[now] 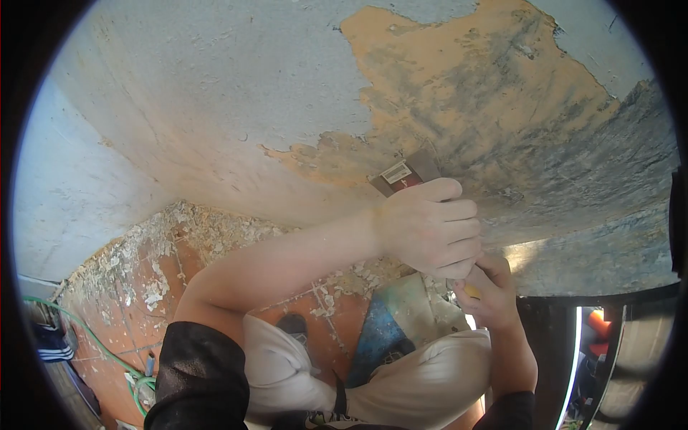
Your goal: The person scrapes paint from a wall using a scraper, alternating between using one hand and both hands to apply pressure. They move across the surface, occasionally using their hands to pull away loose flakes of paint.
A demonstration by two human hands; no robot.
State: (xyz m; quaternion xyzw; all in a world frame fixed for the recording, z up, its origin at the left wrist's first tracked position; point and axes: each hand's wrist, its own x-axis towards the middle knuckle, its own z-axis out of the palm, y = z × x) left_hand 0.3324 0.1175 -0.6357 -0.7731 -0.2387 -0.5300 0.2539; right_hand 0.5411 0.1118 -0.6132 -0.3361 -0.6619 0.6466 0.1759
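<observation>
A scraper with a wide metal blade and a label near its handle rests against the peeling wall. My left hand is wrapped round its handle in a fist, just below the blade. Right below that fist, my right hand is closed round the lower end of the handle, where a bit of yellow shows. Most of the handle is hidden by my fingers. Around the blade, the grey-white paint ends in a ragged edge and tan, dark-smudged plaster shows.
Paint flakes litter the terracotta tiled floor along the wall's foot. A green hose coils at the left. A blue-and-grey board lies by my feet. At the right are a dark frame and cluttered items.
</observation>
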